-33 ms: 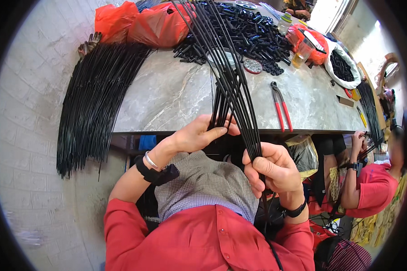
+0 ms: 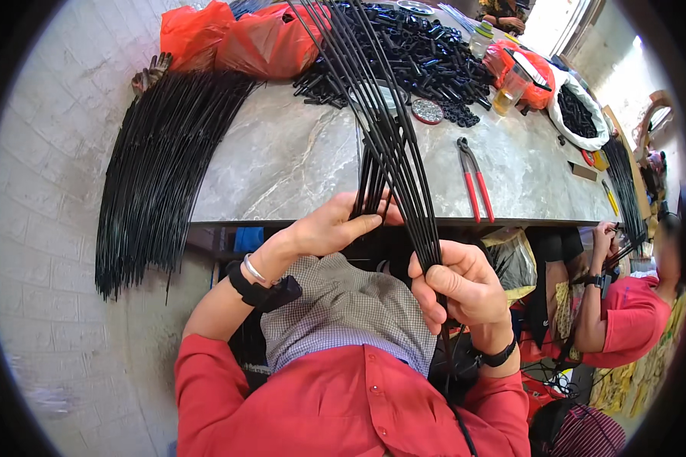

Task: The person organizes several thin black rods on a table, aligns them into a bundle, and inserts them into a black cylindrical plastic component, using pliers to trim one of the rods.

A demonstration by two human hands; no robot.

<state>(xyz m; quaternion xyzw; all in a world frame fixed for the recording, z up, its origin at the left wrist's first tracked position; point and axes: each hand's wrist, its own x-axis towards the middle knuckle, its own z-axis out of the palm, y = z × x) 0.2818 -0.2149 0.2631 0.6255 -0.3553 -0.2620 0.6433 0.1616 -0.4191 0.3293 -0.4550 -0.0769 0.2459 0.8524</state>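
A sheaf of long, thin black rods point(image 2: 414, 199) rises between my hands and fans out over the table. My right hand point(image 2: 469, 286) pinches its lower ends between thumb and fingers. My left hand point(image 2: 335, 225) closes around a shorter-looking cluster of similar black rods point(image 2: 371, 183), just left of that sheaf. The two clusters cross higher up. Where the rods in my left hand end is hidden. Cutting pliers with red handles point(image 2: 476, 186) lie on the grey marbled table point(image 2: 290, 160), to the right of the rods.
A thick stack of black rods point(image 2: 156, 175) hangs over the table's left edge. Behind are red plastic bags point(image 2: 267, 46), a heap of short black parts point(image 2: 427, 57), a round dish point(image 2: 427, 112) and a white sack point(image 2: 579, 114). A co-worker in red point(image 2: 636, 320) sits at right.
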